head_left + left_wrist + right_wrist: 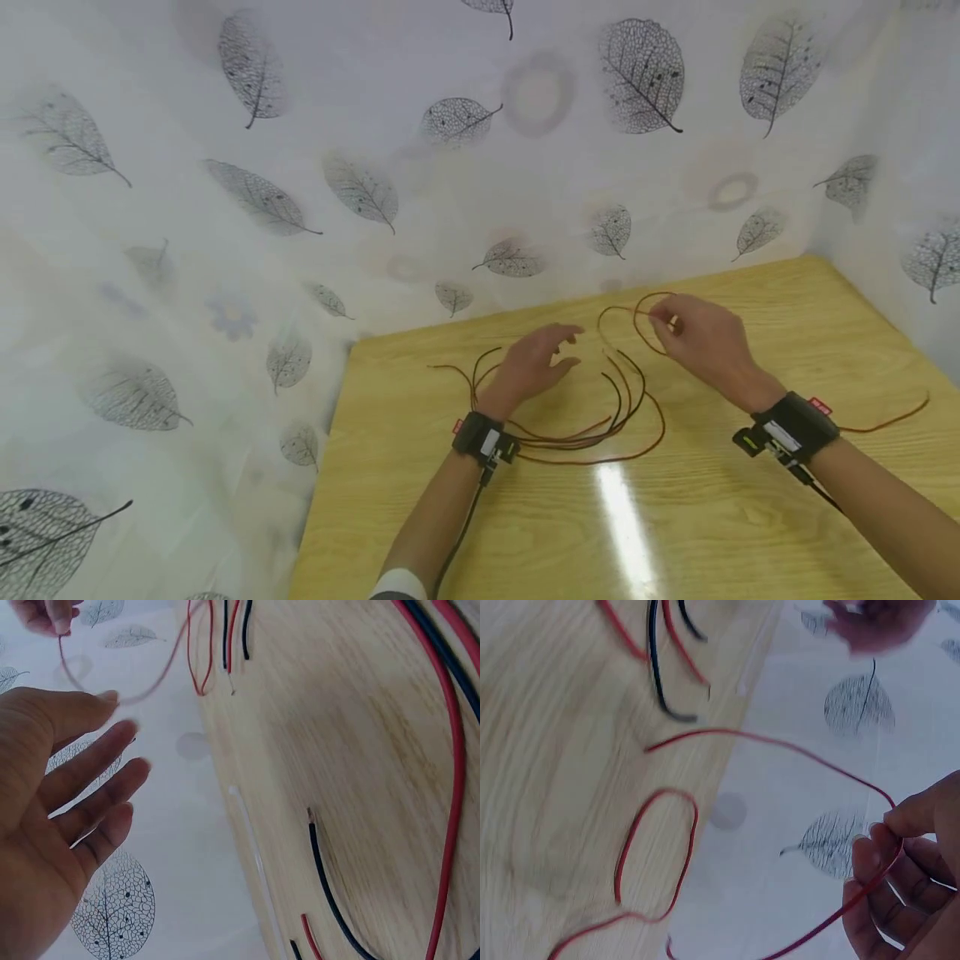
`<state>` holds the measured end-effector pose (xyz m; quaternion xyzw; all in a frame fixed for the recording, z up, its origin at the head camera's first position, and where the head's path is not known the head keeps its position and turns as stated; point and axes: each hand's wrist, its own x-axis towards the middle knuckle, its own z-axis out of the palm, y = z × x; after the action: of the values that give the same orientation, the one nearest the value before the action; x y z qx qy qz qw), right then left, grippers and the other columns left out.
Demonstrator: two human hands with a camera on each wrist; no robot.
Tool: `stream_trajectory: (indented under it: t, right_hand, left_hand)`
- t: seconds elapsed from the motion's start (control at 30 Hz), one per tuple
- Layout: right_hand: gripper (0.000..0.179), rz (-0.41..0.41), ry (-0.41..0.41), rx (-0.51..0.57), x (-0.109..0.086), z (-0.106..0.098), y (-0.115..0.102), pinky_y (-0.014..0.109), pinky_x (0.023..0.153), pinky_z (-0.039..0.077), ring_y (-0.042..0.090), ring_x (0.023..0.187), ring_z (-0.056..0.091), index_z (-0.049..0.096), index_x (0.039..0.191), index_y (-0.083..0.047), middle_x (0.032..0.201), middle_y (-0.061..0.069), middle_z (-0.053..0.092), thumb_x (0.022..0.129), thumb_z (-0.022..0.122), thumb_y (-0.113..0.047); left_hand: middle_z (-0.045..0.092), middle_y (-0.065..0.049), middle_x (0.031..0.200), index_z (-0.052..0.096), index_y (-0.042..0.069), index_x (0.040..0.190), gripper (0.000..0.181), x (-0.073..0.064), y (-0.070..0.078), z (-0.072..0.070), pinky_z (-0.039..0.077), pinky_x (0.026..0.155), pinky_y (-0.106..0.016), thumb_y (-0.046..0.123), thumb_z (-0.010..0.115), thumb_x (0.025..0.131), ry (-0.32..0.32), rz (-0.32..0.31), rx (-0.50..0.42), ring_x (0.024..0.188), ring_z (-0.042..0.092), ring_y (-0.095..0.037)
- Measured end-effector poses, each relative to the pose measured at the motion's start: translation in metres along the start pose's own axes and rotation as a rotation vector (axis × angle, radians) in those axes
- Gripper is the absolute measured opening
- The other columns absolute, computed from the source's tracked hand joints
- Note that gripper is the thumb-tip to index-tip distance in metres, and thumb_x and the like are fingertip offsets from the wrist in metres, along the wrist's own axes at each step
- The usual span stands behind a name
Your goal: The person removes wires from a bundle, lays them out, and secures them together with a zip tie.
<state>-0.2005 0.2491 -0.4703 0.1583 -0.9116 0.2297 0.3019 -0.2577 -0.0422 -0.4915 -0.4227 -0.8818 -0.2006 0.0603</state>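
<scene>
My right hand (705,342) is raised over the far right of the table and pinches a thin red wire (802,751) between thumb and fingers. The wire curves away on both sides of the pinch, with one free end pointing over the table. To the left, my left hand (534,362) hovers with fingers loosely bent and thumb apart, holding nothing. Below it lie several red wires (592,462) and black wires (322,870) in curved strands, some with bare metal tips. The left wrist band hides part of these strands.
Wood-grain table (750,517) runs up to a leaf-patterned sheet (420,267) at the back and left. Another red wire end (892,423) sticks out beyond the right wrist. A thin whitish strip (256,851) lies near the table's far edge.
</scene>
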Motion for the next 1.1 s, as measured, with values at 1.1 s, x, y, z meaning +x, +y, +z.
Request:
stream_trajectory:
  t: [1.1]
  right_hand:
    - [0.016, -0.272, -0.510, 0.128, -0.031, 0.044, -0.018, 0.028, 0.062, 0.050, 0.009, 0.074, 0.058, 0.084, 0.093, -0.020, 0.083, -0.014, 0.071, 0.079, 0.089, -0.013]
  left_hand:
    - [0.076, 0.011, 0.096, 0.083, 0.025, 0.100, 0.013, -0.122, -0.067, -0.038, 0.052, 0.091, -0.032, 0.021, 0.082, 0.088, -0.092, -0.243, 0.147, 0.086, 0.061, -0.010]
